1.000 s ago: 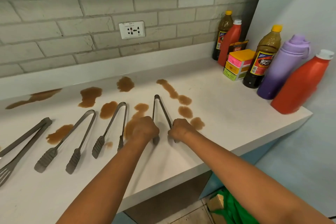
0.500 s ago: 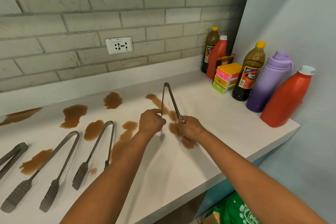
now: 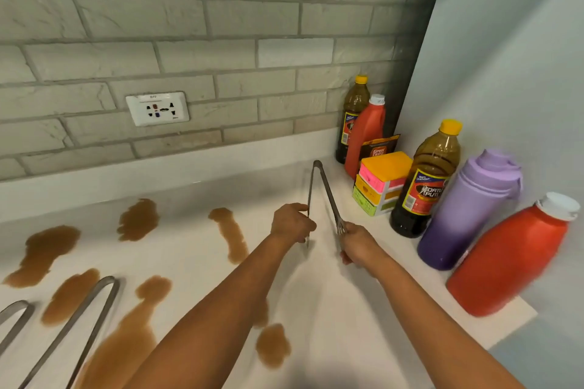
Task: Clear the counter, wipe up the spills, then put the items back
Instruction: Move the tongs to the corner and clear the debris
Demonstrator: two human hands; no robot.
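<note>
Metal tongs point(image 3: 324, 188) point their hinge toward the back wall, over the white counter point(image 3: 331, 309) near its right end. My left hand point(image 3: 292, 224) grips the left arm of the tongs and my right hand point(image 3: 358, 245) grips the right arm. Whether the tongs touch the counter I cannot tell. Several brown spills point(image 3: 229, 232) spread across the counter to the left. Two more tongs point(image 3: 79, 322) lie at the lower left, partly cut off by the frame.
At the right end stand two dark bottles point(image 3: 426, 180), two red bottles point(image 3: 508, 259), a purple flask point(image 3: 467, 211), stacked coloured sponges point(image 3: 382, 186) and a small packet point(image 3: 377, 148). A wall socket point(image 3: 157, 108) sits in the brick backsplash. The counter's front edge runs at the lower right.
Both hands have carried the tongs away from the spills, to the right and toward the back, close to the sponges and bottles. The view has shifted the same way.
</note>
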